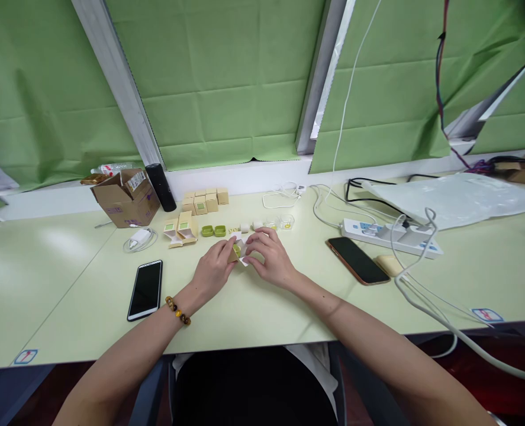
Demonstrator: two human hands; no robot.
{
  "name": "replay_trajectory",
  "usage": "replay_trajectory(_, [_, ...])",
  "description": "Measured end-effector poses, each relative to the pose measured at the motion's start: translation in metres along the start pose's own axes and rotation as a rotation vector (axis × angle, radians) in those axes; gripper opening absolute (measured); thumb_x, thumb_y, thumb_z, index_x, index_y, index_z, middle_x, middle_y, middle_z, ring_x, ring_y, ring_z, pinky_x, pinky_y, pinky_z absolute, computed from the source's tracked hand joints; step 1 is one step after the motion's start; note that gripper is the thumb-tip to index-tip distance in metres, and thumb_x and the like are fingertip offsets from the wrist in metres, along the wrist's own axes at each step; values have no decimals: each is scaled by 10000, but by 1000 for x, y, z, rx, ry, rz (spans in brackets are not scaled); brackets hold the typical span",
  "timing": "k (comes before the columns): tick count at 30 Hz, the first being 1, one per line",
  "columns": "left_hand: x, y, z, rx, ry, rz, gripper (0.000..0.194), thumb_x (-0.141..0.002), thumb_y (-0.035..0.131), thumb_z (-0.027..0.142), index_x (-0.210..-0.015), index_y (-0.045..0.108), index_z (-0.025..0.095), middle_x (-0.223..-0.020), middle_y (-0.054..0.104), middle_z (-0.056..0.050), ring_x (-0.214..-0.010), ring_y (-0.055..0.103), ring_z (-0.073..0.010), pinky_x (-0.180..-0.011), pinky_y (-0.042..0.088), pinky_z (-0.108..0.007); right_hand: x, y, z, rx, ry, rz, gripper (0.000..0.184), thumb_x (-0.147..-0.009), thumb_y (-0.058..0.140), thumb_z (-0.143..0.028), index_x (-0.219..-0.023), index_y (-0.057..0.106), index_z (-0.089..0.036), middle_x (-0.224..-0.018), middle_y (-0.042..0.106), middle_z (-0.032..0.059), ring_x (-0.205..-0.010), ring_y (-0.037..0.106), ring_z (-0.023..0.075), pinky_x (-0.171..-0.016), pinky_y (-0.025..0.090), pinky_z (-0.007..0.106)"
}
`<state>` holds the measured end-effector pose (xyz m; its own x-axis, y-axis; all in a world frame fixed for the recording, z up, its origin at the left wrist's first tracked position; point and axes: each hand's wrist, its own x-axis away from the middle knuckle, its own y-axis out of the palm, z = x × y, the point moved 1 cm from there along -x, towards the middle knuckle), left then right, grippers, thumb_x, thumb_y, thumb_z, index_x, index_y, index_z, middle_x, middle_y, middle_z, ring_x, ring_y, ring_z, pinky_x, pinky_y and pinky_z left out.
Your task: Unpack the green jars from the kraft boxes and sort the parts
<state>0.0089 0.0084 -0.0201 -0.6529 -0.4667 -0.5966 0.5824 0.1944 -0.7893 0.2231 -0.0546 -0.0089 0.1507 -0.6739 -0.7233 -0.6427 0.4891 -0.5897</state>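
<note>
Between my hands is a small cardboard box (pixel 234 255) with its white inner flaps spread and something green showing inside. My left hand (pixel 209 269) is closed around the box from the left. My right hand (pixel 271 260) curls in from the other side, thumb and fingertips at a flap. Just beyond stand two green cases (pixel 213 231), small yellowish rings (pixel 233 230), white round pieces (pixel 244 227) and clear containers (pixel 287 222) with yellow bits. Two opened boxes (pixel 181 229) lie to the left; several closed small boxes (pixel 200 204) are grouped behind them.
At left are a phone (pixel 145 290), a white charger with coiled cable (pixel 140 238), a larger carton (pixel 126 200) and a black cylinder (pixel 161 188). On the right lie another phone (pixel 357 260), a power strip (pixel 390 236), loose cables and a plastic bag (pixel 457 198).
</note>
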Motion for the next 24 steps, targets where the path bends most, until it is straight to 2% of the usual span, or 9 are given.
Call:
replay_trajectory(4, [-1,-2,5,-120,82,41,719,-1037,569,192,-1681,251,235,-1307,661,-169,-1193,675,-298,-867,644,-396,0,5,-1,-74,108,23,99,-916,736,-251,-1012,759,-259,-1126,703,104,-1280,480,360,-1093,495,600])
replay_trajectory(7, [-2,-4,11,-204,141,54,689,-1048,514,149,-1682,253,223,-1288,665,-171,-1187,676,-289,-861,644,-381,-1,13,0,-117,214,61,77,-907,751,-297,-971,768,-258,-1064,686,106,-1220,492,353,-1070,490,596])
replay_trajectory(10, [-1,-4,15,-262,165,19,679,-1048,499,132,-1681,267,214,-1300,654,-175,-1208,664,-290,-906,637,-397,-3,20,2,-159,299,68,33,-874,752,-286,-865,748,-255,-1014,662,101,-1176,500,347,-1057,475,595])
replay_trajectory(13, [-1,-4,17,-295,151,-20,677,-1041,511,128,-1674,288,218,-1303,648,-175,-1211,657,-289,-908,630,-390,-3,23,5,-213,337,75,113,-868,712,-270,-763,678,-249,-1007,659,98,-1186,501,341,-1078,445,586])
replay_trajectory(17, [-3,-8,15,-307,67,-28,657,-1026,554,165,-1645,337,216,-1300,639,-176,-1201,649,-296,-856,630,-373,-4,22,12,-448,421,147,181,-927,675,-399,-850,601,-253,-1127,695,89,-1161,586,298,-1074,458,525])
replay_trajectory(20, [-4,-12,12,-297,2,-30,645,-1011,571,172,-1622,373,219,-1314,633,-176,-1218,637,-305,-857,627,-380,-4,22,19,-671,542,218,317,-933,657,-554,-912,525,-267,-1084,699,70,-993,641,249,-949,522,445])
replay_trajectory(24, [-6,-16,9,-304,-82,-72,631,-995,570,167,-1602,401,205,-1325,635,-189,-1232,625,-321,-827,621,-381,-5,20,30,-720,669,239,399,-880,690,-624,-916,493,-278,-818,602,-14,-733,557,195,-736,506,359])
